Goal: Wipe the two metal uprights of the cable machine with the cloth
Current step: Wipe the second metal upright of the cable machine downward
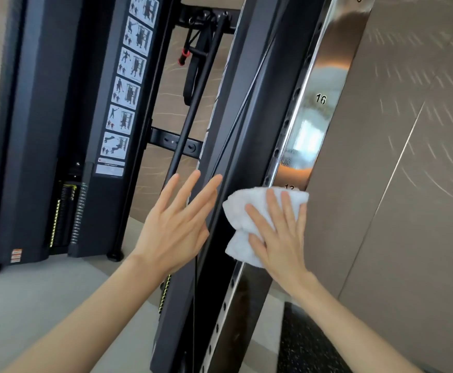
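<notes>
A shiny metal upright [324, 84] with numbers and a row of holes runs diagonally up the right side of the cable machine. My right hand [276, 232] lies flat with straight fingers on a crumpled white cloth [240, 211], pressing it against the upright near the number 13. My left hand [176, 224] is open with fingers spread, beside the black frame column [246, 109] left of the upright; contact is unclear. A second metal upright is not visible.
The left black tower [45, 103] carries an exercise chart [128, 76] and a weight stack [66, 214]. A black bar [193, 109] leans between the towers, with a red-ended handle [185, 53] hanging above. A beige wall panel [408, 157] stands right; dark speckled matting [308, 343] lies below.
</notes>
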Demonstrator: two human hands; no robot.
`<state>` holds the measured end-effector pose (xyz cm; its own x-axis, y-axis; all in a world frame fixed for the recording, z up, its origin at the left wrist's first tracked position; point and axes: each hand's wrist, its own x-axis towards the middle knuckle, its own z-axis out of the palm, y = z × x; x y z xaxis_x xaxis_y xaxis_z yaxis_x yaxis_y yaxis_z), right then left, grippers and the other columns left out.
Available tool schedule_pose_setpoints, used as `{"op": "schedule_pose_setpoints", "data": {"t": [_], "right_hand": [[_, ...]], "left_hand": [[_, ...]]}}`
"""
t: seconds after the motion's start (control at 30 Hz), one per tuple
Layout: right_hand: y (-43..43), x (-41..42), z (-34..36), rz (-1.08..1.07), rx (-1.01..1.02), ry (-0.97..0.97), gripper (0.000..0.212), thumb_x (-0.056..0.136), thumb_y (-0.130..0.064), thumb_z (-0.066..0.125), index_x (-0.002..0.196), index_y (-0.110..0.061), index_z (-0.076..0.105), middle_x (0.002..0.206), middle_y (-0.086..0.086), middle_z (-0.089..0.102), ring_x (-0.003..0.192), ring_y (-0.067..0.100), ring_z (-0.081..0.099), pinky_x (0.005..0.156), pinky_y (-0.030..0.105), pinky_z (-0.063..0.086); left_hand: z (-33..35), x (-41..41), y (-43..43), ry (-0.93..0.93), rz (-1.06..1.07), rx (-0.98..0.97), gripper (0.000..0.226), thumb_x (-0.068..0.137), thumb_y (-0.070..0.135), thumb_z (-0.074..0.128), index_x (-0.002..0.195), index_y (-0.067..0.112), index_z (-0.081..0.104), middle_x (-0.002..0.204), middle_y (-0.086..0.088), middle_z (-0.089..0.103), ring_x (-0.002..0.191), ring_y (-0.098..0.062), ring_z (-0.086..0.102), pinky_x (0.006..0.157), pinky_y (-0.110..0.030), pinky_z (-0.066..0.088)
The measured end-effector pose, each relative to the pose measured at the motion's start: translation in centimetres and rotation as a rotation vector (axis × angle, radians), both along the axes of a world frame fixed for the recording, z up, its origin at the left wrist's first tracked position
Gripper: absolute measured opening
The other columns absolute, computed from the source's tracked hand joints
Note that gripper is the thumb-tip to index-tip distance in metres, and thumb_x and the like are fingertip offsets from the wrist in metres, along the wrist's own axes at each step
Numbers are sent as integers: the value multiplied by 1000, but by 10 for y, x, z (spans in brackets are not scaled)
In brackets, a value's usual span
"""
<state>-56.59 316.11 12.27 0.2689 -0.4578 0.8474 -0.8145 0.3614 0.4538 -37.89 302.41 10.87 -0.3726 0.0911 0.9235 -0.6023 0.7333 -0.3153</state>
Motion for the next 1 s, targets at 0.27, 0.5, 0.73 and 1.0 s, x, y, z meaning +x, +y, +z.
{"op": "schedule_pose_setpoints", "data": {"t": [0.27, 0.5, 0.73, 1.0], "right_hand": [[-3, 2, -66, 31, -60, -156, 49, 101, -48, 23, 147, -30, 28, 158, 8, 8, 145, 33, 2, 111, 61, 6], [10, -2, -86, -29, 91, -76, 54, 102, -41, 22, 151, -33, 2, 159, 5, -8, 145, 27, -9, 111, 55, -1], [-14, 12, 43, 87, -204, -207, 45, 99, -30, 36, 140, -15, 46, 150, 22, 28, 141, 37, 12, 112, 59, 6], [7, 3, -133, -4, 57, -174, 66, 94, -34, 37, 152, -33, 6, 159, 4, -7, 145, 32, -4, 109, 63, 7]], "left_hand": [[-9, -5, 0, 24, -8, -17, 47, 93, 18, 43, 137, 4, 54, 159, -7, 32, 144, -34, 25, 117, -54, 21], [-9, -9, 4, -4, 20, 8, 46, 97, 23, 35, 134, 3, 55, 158, -10, 34, 143, -36, 25, 118, -55, 16], [-28, -18, 16, -6, 8, 31, 48, 94, 20, 40, 136, 0, 49, 157, -10, 35, 142, -37, 29, 118, -57, 20], [-54, -21, 16, -99, 53, 12, 51, 96, 33, 41, 136, 1, 47, 158, -11, 28, 141, -39, 28, 117, -57, 15]]}}
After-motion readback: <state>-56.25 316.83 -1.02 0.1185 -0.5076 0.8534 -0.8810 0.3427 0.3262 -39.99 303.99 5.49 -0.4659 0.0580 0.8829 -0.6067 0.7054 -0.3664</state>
